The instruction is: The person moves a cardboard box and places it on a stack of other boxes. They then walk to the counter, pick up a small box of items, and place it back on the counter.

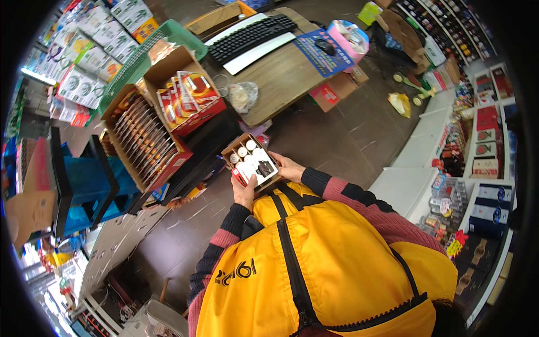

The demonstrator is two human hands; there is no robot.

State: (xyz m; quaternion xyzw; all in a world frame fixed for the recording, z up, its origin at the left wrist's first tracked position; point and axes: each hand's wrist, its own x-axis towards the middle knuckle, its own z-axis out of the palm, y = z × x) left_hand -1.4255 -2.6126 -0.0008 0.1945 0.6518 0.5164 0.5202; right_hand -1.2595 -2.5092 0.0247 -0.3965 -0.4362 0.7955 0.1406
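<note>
Between my hands, in front of the yellow vest, is a small open cardboard box [273, 180] with several white cylindrical items [242, 151] standing in it. My left hand [246, 189] grips the near left side, its thumb on a white and red printed card or pack [248, 172] that lies over part of the box. My right hand [288, 167] holds the right side of the box. What the hidden fingers do underneath does not show.
Ahead stands a wooden desk [278, 84] with a keyboard [252, 38] and a mouse [325, 47]. Two cartons of packaged goods [145, 143] [189, 97] and a green plastic basket [185, 38] are at the left. White shelves with goods [471, 168] line the right side.
</note>
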